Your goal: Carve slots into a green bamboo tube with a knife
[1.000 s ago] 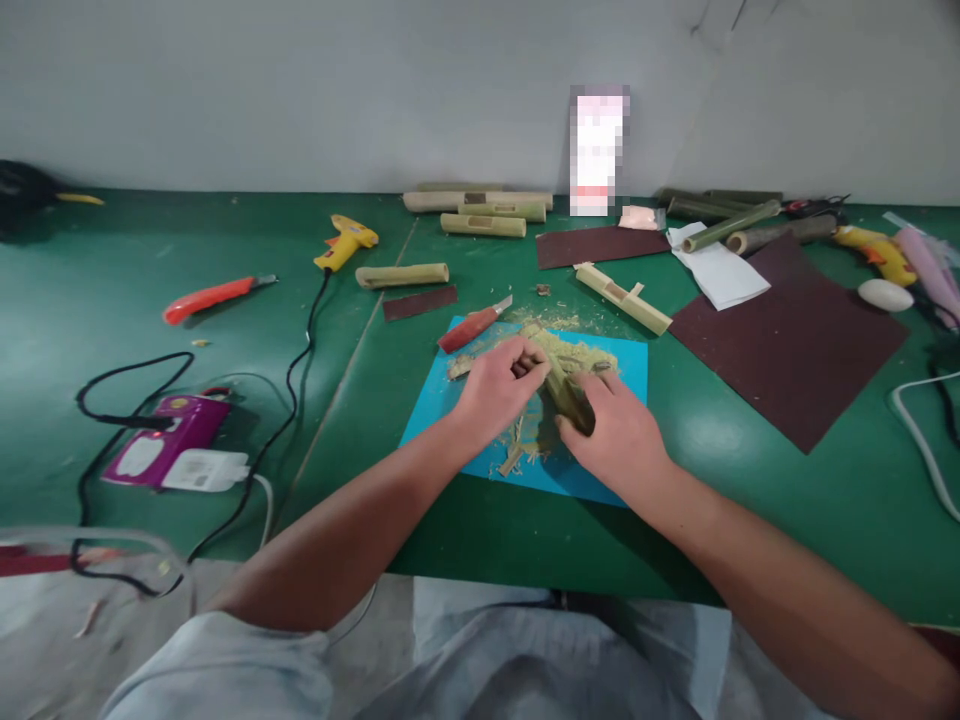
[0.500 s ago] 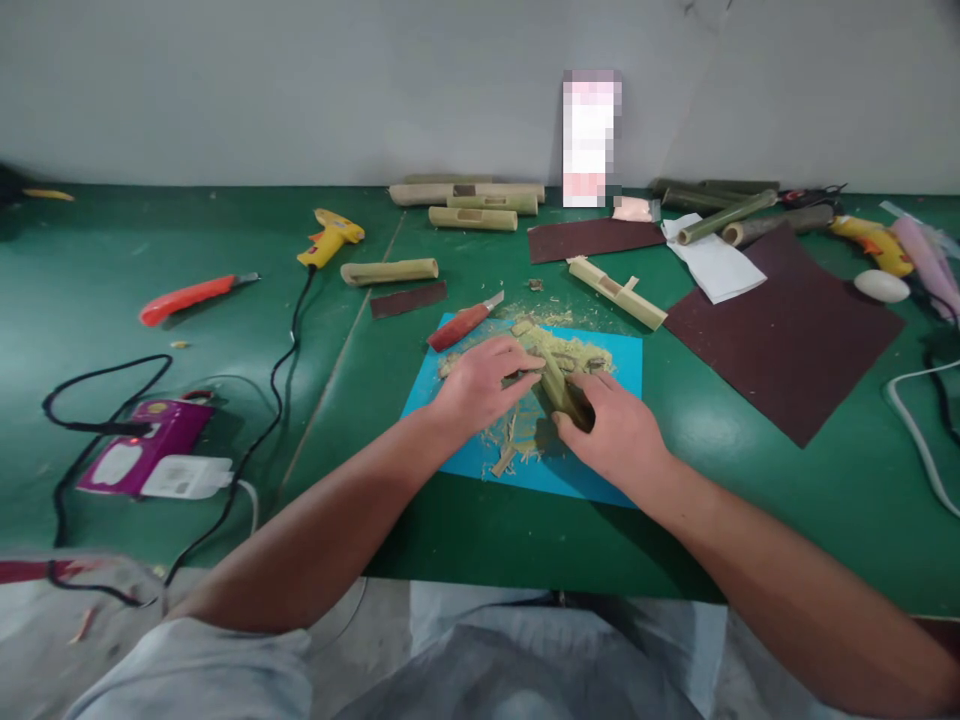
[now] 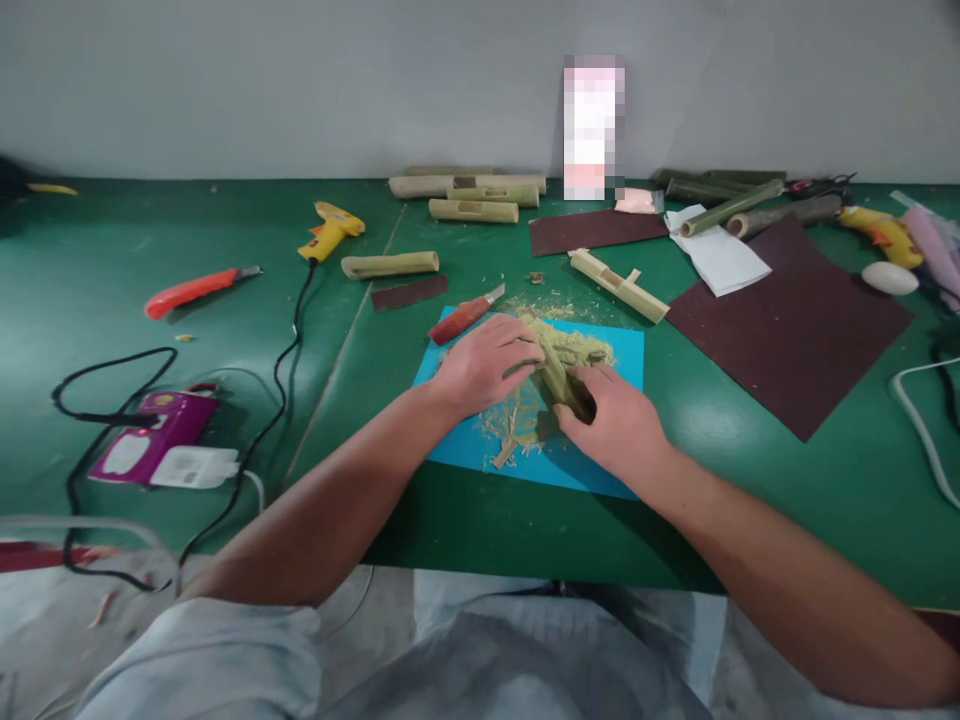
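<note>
Bamboo piece (image 3: 556, 380), one: is slanting between the two hands over the middle of a blue sheet (image 3: 628, 372), its near end inside the right grip.
Right hand (image 3: 619, 418), one: is pinching the near end of the bamboo piece, thumb on the near side, fingers bending around the far side.
Left hand (image 3: 487, 362), one: is reaching with bent fingers to the far part of the bamboo piece, fingertips at its left edge; whether they are pinching anything, cannot tell.
Shavings (image 3: 589, 350), a heap: are lying on the blue sheet, spilling past its far edge.
Knife (image 3: 459, 318), red handle: is resting just beyond the left hand, blade pointing away to the right.
Tube (image 3: 390, 264), bamboo: is lying beyond a narrow brown strip (image 3: 409, 293).
Notched tube (image 3: 619, 286), bamboo: is lying aslant beyond the blue sheet.
Brown sheet (image 3: 795, 350), large: is lying to the right, partly under a white paper (image 3: 724, 262).
Glue gun (image 3: 332, 233), yellow: is lying to the left, trailing a black cord (image 3: 278, 375).
Table (image 3: 360, 450), green: is bearing all these things
</note>
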{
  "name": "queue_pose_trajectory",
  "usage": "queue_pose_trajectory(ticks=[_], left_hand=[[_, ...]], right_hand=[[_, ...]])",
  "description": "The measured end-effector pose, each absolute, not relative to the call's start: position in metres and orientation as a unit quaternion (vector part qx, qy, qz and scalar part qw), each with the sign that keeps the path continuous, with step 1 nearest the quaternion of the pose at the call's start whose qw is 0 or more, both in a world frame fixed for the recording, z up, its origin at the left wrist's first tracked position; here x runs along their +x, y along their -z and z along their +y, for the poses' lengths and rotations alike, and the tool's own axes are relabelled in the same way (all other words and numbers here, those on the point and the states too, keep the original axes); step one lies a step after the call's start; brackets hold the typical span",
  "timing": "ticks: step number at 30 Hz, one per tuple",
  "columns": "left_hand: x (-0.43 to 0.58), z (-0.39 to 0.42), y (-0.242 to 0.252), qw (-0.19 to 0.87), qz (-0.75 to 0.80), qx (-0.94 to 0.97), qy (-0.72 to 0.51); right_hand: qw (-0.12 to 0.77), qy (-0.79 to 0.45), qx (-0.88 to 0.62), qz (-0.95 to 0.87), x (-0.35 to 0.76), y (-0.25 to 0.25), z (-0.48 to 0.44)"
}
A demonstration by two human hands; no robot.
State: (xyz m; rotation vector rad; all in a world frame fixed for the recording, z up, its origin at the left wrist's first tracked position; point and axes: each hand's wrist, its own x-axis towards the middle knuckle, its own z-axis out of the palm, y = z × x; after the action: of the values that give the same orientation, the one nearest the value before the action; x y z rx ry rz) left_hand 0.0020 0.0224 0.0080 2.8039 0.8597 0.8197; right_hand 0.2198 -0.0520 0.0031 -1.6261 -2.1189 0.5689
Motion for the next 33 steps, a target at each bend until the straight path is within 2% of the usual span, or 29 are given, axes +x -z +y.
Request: queue_pose_trajectory(ticks=[6, 12, 33], left_hand=[[0.004, 0.019, -0.009, 0.034, 0.245, 0.935, -0.255], [0.008, 0.014, -0.01, 0.004, 0.191, 0.967, -0.169], [0.012, 0.01, -0.006, -0.064, 0.212, 0.956, -0.194]], right_hand=[[0.204, -0.204, -0.584, -0.758, 0.219, -0.004, -0.053], [0.191, -0.208, -0.578, -0.765, 0.219, -0.004, -0.052], [0.192, -0.214, -0.566, -0.773, 0.218, -0.004, -0.051]])
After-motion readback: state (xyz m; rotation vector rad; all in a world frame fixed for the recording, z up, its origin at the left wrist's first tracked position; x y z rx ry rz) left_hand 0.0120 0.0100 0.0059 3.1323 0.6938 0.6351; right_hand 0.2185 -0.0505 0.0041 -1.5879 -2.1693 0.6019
